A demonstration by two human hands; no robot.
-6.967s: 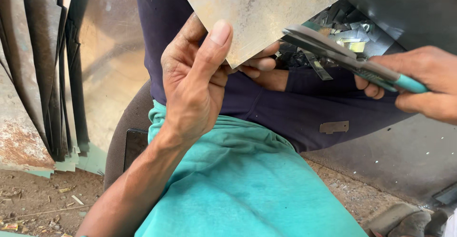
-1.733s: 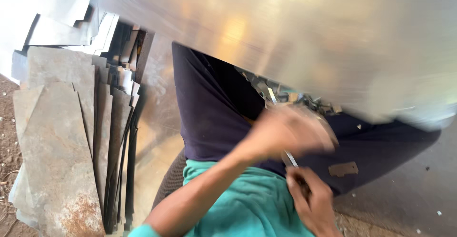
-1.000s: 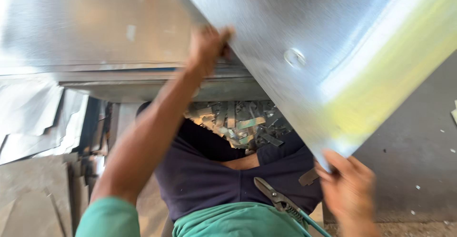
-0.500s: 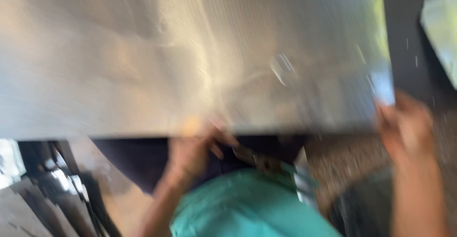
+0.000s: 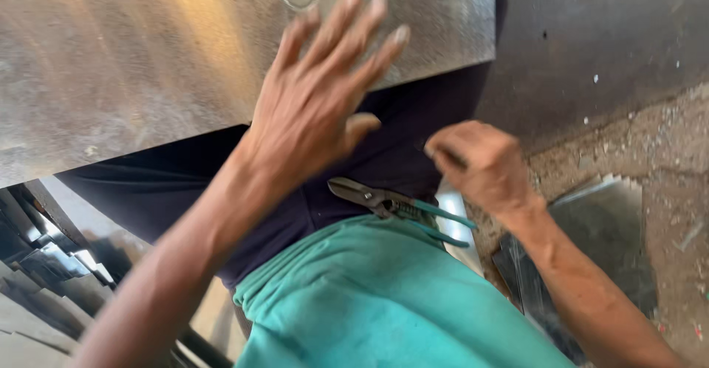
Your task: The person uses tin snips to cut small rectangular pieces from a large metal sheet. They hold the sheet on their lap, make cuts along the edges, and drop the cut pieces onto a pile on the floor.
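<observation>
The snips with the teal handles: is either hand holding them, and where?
No. The snips lie loose on the lap. The left hand is spread open against the metal sheet; the right hand is curled shut above them, seemingly empty.

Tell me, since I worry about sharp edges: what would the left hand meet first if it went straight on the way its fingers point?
Probably the metal sheet: the left hand points up at it, fingertips overlapping its lower edge, though depth is unclear.
</observation>
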